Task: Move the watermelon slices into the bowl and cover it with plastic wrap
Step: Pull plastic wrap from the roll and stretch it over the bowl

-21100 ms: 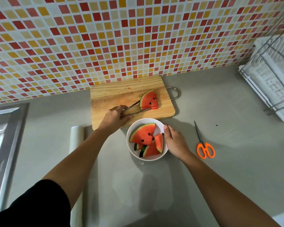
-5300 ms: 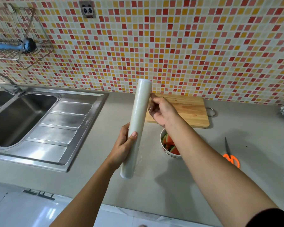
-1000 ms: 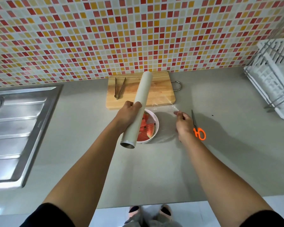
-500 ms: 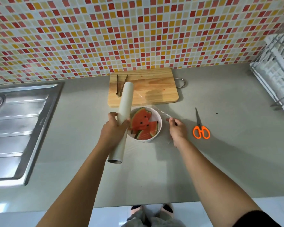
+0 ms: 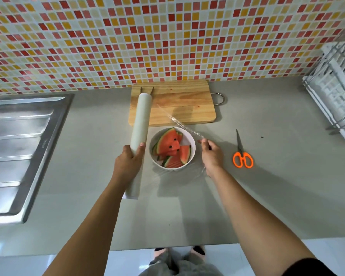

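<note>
We have shifted roll left of bowl; left hand grips roll, right hand pinches film edge; film now spans bowl, cutting comes next.

My left hand and its roll wall off the bowl on the frame's left; my right hand and the stretched film block its right. Scissors lie further right, the cutting board above. Bare counter lies open below, toward lower centre.
</note>
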Tool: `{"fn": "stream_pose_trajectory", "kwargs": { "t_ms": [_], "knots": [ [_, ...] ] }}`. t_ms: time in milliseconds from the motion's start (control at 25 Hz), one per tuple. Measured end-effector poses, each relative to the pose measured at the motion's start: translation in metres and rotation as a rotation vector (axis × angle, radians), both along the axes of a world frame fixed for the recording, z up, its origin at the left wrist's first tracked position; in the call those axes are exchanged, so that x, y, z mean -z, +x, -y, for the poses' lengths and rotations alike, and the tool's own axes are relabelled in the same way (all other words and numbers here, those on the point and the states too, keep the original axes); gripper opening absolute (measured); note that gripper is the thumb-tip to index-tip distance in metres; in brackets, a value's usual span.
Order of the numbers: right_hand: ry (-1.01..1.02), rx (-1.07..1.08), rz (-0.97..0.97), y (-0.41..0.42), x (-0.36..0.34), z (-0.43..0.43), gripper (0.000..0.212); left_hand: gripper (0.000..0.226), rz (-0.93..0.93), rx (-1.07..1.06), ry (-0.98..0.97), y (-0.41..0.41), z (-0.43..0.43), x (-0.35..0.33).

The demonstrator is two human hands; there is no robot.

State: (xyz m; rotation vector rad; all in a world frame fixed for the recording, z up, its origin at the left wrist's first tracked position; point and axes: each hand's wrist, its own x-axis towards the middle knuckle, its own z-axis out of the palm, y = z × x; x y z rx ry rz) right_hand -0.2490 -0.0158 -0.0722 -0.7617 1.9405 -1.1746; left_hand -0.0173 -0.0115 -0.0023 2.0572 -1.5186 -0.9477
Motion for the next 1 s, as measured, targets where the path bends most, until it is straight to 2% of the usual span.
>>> {"fn": "stream_pose_trajectory", "kwargs": {
  "t_ms": [280,480,600,720,840,1000],
  "knots": [
    [-0.003,-0.021,-0.016,-0.001,-0.001,0.007,0.032,0.049,-0.055,-0.035,0.004,0.005,0.006,0.003],
    [0.037,-0.018,-0.021,0.001,0.002,0.009,0.034,0.048,-0.287,-0.097,0.180,0.019,0.016,0.010],
    [0.037,-0.035,-0.053,0.001,0.005,0.009,0.034,0.052,-0.269,-0.090,0.208,0.025,0.014,0.015],
    [0.021,-0.026,-0.060,0.002,0.007,0.010,0.035,0.054,-0.279,-0.130,0.128,0.025,0.009,0.021],
    [0.029,-0.015,-0.069,0.001,0.009,0.010,0.035,0.048,-0.207,-0.132,0.074,0.023,0.004,0.026],
    [0.045,-0.029,-0.074,0.001,0.010,0.010,0.035,0.038,-0.193,-0.132,0.114,0.025,0.002,0.032]
  ]
}}
